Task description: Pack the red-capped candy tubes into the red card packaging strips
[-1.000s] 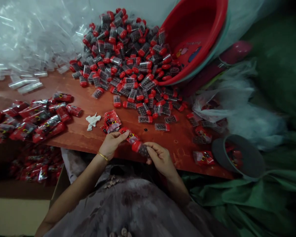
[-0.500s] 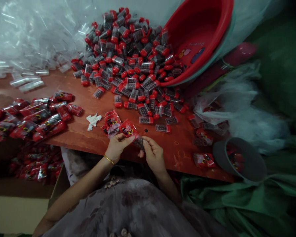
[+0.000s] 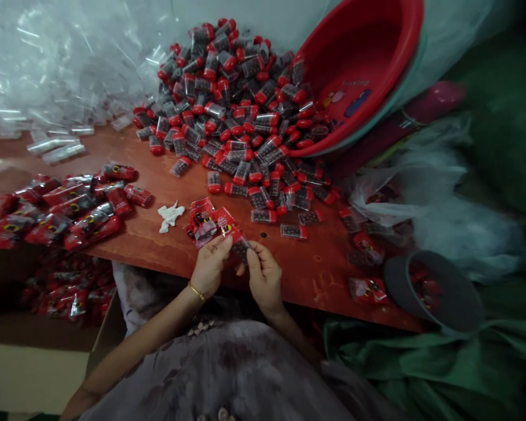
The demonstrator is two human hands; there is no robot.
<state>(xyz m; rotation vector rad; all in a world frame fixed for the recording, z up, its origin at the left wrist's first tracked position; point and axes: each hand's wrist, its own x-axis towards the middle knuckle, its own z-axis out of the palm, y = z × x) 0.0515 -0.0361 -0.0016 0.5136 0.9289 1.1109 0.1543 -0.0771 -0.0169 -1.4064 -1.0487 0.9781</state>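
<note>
My left hand (image 3: 209,268), with a gold bangle at the wrist, pinches a red printed wrapper (image 3: 225,220) between thumb and fingers. In my right hand (image 3: 265,278) is the lower end of a small clear tube with dark contents (image 3: 240,248). The tube's upper end meets the wrapper; how far it sits inside, I cannot tell. Just beyond my left hand lies a stack of flat red wrappers (image 3: 202,217), beside a crumpled white scrap (image 3: 170,216). A large heap of red-capped tubes (image 3: 232,117) spreads behind both hands.
Wrapped tubes (image 3: 74,207) lie in a pile at left, above a box of more red packs (image 3: 68,292). Clear empty tubes (image 3: 61,146) are heaped at back left. A tilted red basin (image 3: 355,58) stands behind, a grey bucket (image 3: 447,292) at right by plastic bags (image 3: 456,199).
Both hands have shifted slightly left over the table, and the tube and wrapper are closer together, more in line. The view has moved a little.
</note>
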